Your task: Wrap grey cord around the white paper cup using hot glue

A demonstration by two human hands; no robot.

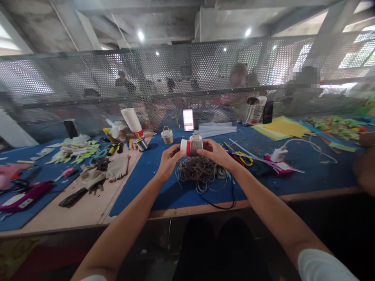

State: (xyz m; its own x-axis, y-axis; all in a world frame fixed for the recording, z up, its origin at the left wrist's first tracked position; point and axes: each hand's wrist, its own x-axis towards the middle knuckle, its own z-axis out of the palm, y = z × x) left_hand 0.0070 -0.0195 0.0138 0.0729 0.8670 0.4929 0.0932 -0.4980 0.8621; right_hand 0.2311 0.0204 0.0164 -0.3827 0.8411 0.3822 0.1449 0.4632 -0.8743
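Between my two hands lies a paper cup [184,148] on its side, white with a red band, and grey cord [194,148] is wound around its right part. My left hand [170,157] grips the white end. My right hand [215,152] holds the cord-wrapped end, fingers curled around it. Just below is a loose tangled pile of grey cord [202,171] on the blue mat [164,191]. Behind the cup, a small light-coloured round thing is partly hidden. A small cord-wrapped basket [167,135] with a handle stands farther back on the left.
Stacked paper cups [131,121] lean at the back left. Gloves [117,168] and paper strips [76,151] lie left. Yellow-handled scissors [244,158], a white charger [279,153] and coloured paper sheets [281,128] lie right. A perforated metal screen [175,78] rises behind; a person's hand shows far right.
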